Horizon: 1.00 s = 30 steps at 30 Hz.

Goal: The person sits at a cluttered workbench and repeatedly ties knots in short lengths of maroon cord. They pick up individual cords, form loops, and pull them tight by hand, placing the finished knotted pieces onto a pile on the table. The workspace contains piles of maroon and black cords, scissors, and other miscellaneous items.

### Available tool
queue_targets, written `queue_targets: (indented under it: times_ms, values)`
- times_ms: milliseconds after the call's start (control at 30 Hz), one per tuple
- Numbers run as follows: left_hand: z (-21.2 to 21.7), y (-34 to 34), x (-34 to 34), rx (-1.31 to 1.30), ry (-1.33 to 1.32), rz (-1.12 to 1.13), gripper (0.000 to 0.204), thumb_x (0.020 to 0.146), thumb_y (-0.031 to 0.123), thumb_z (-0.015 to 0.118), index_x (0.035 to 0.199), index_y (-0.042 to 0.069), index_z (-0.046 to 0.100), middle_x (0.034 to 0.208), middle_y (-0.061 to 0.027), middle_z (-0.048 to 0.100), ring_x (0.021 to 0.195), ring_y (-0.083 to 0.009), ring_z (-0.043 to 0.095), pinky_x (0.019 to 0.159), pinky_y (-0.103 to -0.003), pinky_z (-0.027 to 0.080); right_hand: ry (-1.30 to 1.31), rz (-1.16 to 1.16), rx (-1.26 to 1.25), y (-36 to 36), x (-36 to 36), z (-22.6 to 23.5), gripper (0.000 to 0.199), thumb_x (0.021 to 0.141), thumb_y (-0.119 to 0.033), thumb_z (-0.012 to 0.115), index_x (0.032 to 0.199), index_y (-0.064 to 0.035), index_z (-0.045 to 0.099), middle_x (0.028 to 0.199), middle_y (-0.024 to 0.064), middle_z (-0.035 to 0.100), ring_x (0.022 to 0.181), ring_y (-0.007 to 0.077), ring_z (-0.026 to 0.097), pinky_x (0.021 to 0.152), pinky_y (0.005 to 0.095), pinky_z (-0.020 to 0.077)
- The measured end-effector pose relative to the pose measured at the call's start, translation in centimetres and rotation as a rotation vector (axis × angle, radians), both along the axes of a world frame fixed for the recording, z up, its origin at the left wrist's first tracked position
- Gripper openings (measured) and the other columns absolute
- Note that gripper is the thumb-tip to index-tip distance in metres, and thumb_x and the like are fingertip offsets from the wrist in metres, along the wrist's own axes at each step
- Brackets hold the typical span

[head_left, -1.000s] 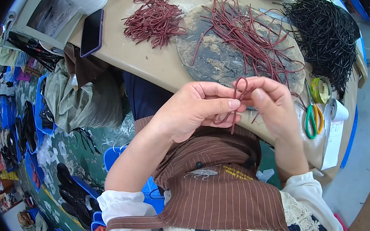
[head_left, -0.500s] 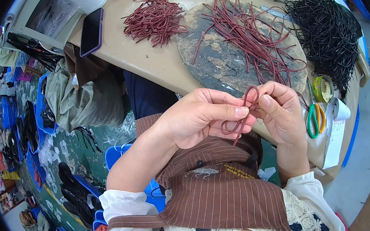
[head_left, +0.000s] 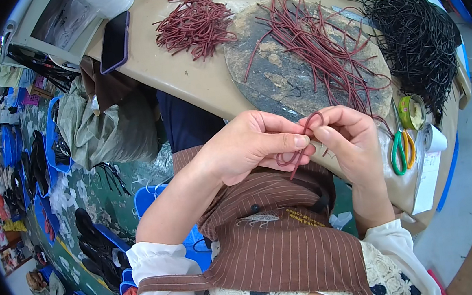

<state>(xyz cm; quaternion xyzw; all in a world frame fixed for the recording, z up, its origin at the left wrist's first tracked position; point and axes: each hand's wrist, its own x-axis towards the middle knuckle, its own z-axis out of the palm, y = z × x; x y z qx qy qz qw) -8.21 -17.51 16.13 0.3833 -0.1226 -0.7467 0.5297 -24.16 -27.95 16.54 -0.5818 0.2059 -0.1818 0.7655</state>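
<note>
A thin dark red cord (head_left: 291, 159) is looped between my two hands, with one loop standing above the fingers and another loop and an end hanging below. My left hand (head_left: 253, 145) pinches it between thumb and fingers. My right hand (head_left: 346, 138) pinches the upper loop close beside the left fingertips. Where the cord crosses is partly hidden by the fingers. Beyond my hands, loose red cords (head_left: 318, 50) lie spread over a round, worn board (head_left: 252, 87). A tangled pile of looped red cords (head_left: 194, 24) sits to its left on the table.
A large heap of black cords (head_left: 413, 45) lies at the right. Near my right hand are green-and-orange-handled scissors (head_left: 399, 155), a roll of tape (head_left: 412, 113) and a white roll (head_left: 433, 139). A phone (head_left: 117, 41) rests at the table's left edge. Blue bins (head_left: 56, 139) stand on the floor.
Both hands have shifted slightly left and come closer together. The upper loop of the red cord has become smaller and leans toward my right fingers.
</note>
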Motion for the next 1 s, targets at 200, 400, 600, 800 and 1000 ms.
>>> queue_targets:
  times_ms: [200,400,600,800,1000]
  values:
    - [-1.1,0.9,-1.4,-0.086,-0.273,0.167,0.017,0.082,0.010,0.060,0.094,-0.002,0.062,0.081,-0.0076,0.064,0.069,-0.0082,0.059,0.060,-0.021,0.050,-0.132,-0.083,0.452,0.5,0.5,-2.2,0.015,0.087,-0.011,0.053,0.092,0.0025,0.055,0.094,0.0123,0.060,0.078,0.0165,0.061,0.071,0.0283,0.0509]
    - [-1.4,1.1,-2.0,0.005,-0.601,0.403,0.013,0.080,0.003,0.059,0.091,-0.004,0.062,0.078,-0.0096,0.065,0.058,-0.0119,0.062,0.043,-0.017,0.045,-0.177,-0.181,0.522,0.9,1.9,-2.9,0.015,0.087,-0.013,0.055,0.093,0.0001,0.055,0.095,0.0120,0.060,0.086,0.0175,0.059,0.076,0.0294,0.0493]
    - [0.2,-1.3,7.8,-0.139,-1.311,0.669,0.017,0.080,0.015,0.060,0.086,0.000,0.066,0.068,-0.0037,0.062,0.054,-0.0059,0.053,0.048,-0.018,0.039,0.314,-0.238,-0.717,-5.2,3.2,-0.4,0.017,0.080,-0.012,0.060,0.091,0.0003,0.056,0.090,0.0114,0.060,0.084,0.0179,0.060,0.071,0.0292,0.0471]
    - [-1.7,-3.6,7.2,-0.402,-1.929,0.666,0.026,0.077,0.013,0.060,0.100,0.001,0.060,0.107,-0.0170,0.058,0.102,-0.0324,0.053,0.087,-0.036,0.042,0.569,-0.186,-1.424,-9.9,4.6,-3.2,0.013,0.077,-0.013,0.059,0.084,-0.0023,0.059,0.078,0.0152,0.055,0.076,0.0328,0.055,0.068,0.0407,0.0446]
    - [-4.2,-6.4,0.8,-0.635,-2.051,0.437,0.024,0.076,0.011,0.062,0.100,0.009,0.063,0.109,-0.0078,0.059,0.108,-0.0228,0.052,0.094,-0.038,0.037,0.648,-0.171,-1.469,-9.5,4.7,-2.9,0.010,0.077,-0.013,0.058,0.078,-0.0031,0.057,0.078,0.0150,0.056,0.077,0.0331,0.056,0.067,0.0418,0.0446]
